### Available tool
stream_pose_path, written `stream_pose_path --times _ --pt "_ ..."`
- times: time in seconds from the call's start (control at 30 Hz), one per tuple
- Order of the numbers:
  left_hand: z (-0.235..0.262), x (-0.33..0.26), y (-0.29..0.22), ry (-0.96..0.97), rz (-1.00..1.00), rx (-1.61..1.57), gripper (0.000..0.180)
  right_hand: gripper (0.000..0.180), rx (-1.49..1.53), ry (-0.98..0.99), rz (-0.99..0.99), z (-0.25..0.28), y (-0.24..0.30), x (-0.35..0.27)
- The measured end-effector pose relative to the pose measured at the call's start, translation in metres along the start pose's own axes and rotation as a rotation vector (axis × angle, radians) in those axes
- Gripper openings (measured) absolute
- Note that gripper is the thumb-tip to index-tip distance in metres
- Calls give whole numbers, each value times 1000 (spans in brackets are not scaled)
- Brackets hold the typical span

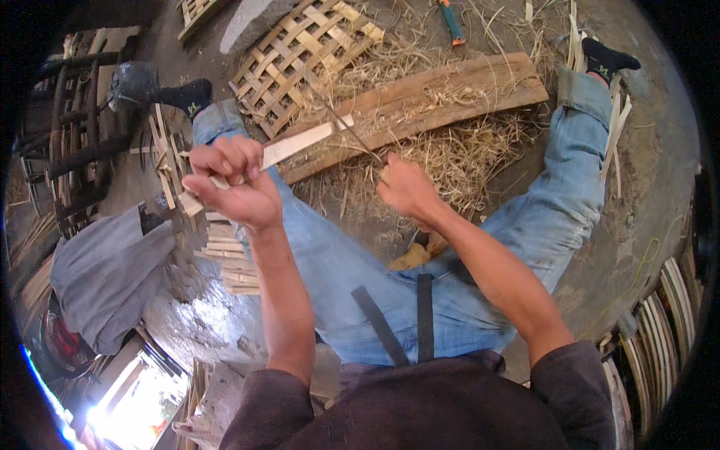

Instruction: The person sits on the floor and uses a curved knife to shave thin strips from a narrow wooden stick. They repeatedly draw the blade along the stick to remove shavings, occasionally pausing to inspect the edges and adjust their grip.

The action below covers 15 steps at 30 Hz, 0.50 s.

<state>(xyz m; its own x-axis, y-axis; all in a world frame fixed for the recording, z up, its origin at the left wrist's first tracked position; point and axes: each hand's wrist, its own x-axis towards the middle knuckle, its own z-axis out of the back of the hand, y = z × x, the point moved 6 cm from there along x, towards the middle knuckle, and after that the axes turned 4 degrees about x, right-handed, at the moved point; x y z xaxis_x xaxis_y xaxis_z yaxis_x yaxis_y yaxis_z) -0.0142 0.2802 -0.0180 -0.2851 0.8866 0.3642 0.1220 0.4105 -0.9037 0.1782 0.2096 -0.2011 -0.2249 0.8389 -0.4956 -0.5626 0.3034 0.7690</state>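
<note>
My left hand (238, 184) is closed around a flat pale strip of split bamboo or wood (300, 144), which juts out to the right past the fingers, its other end showing below the hand. My right hand (409, 187) grips a long thin-bladed knife (358, 140), its handle hidden in the fist. The blade slants up and left across the far end of the strip. Both lie over a thick wooden plank (450, 91) that rests at an angle between my outstretched legs. Curly shavings (469, 169) heap along the plank's near side.
Behind the plank lies a woven lattice panel (296, 56). A green-handled tool (451, 24) is at the top. Cut strips (231, 259) are stacked by my left thigh. A grey cloth (109, 274) hangs at left; curved slats (664, 337) stand at right.
</note>
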Motion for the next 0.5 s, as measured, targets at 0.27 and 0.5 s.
stream_pose_path --times 0.27,0.5 --pt "13 2 4 -5 -15 -120 53 36 30 49 85 -12 48 -19" --pt "16 -1 6 39 -10 -171 52 37 11 47 75 -5 33 -12"
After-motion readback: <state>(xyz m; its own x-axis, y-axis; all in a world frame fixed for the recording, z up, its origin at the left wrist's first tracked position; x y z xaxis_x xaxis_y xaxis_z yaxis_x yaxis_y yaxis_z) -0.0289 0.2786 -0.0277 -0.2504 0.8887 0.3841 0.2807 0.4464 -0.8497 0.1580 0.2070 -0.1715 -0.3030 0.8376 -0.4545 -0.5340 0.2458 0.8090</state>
